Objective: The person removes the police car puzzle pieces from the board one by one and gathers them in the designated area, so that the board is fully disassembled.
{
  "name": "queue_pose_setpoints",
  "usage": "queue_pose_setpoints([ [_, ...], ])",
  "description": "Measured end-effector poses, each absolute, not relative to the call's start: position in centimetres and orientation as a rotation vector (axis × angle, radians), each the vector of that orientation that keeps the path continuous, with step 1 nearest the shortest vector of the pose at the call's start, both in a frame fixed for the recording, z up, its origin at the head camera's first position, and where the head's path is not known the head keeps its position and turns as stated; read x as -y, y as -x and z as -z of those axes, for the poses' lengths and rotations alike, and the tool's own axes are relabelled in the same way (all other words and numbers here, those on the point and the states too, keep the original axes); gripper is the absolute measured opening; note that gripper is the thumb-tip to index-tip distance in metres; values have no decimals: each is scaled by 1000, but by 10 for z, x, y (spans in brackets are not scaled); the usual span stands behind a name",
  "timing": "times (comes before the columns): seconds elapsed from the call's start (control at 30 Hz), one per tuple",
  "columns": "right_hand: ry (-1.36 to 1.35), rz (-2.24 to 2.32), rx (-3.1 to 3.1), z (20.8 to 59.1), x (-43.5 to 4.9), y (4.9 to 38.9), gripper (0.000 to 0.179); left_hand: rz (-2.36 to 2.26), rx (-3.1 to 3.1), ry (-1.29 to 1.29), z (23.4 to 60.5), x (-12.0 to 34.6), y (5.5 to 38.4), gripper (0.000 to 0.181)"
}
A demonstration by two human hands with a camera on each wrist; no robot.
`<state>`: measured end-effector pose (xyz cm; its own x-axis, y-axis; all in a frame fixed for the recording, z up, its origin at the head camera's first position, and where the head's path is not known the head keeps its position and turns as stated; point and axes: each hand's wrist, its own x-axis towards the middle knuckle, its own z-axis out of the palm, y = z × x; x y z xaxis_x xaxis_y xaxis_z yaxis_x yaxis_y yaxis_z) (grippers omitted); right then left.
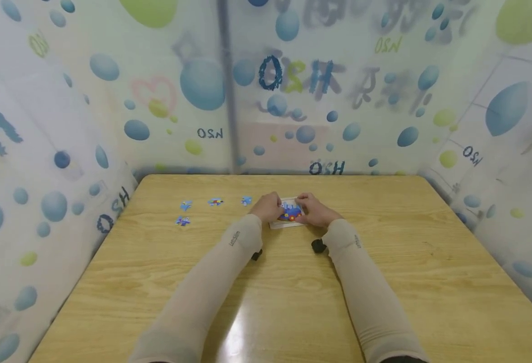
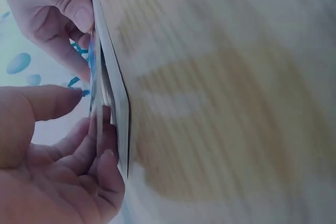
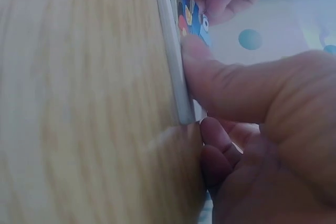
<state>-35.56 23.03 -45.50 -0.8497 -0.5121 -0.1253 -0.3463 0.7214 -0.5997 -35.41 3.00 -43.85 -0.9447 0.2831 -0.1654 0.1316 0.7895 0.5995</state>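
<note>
A small jigsaw puzzle (image 1: 290, 210) with a blue and red vehicle picture lies in a white-edged tray (image 1: 287, 226) towards the back of the table. My left hand (image 1: 267, 206) is at its left side. In the left wrist view, the fingers (image 2: 107, 169) curl round a thin layer (image 2: 99, 135) that stands apart from the tray (image 2: 119, 98), with the thumb on the picture side. From the right, my right hand (image 1: 316, 210) grips the tray edge. Its thumb (image 3: 202, 72) lies along the edge and its other fingers bend beside it.
Several loose blue puzzle pieces lie to the left on the wooden table (image 1: 293, 302): one piece (image 1: 246, 200) near my left hand, a multicoloured piece (image 1: 216, 201), and others (image 1: 183, 221) farther left. Patterned curtains (image 1: 284, 126) stand behind and beside the table.
</note>
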Motion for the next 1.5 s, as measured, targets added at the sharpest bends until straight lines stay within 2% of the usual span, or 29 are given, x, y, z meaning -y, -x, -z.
queue_pose_setpoints([
  [0.17,665,820,-2651,456,-231,358,70,-979,-2696,-209,440,-34,359,33],
  [0.63,607,842,-2630,455,-232,356,69,-1248,-2479,-28,443,-38,370,28],
  [0.93,670,813,-2644,453,-231,355,68,-1305,-2425,-82,442,-33,371,29],
  [1.23,656,798,-2643,453,-229,358,69,-1609,-2328,35,448,-13,371,26],
  [1.5,667,837,-2629,455,-235,357,69,-1620,-2333,-77,437,15,358,28],
])
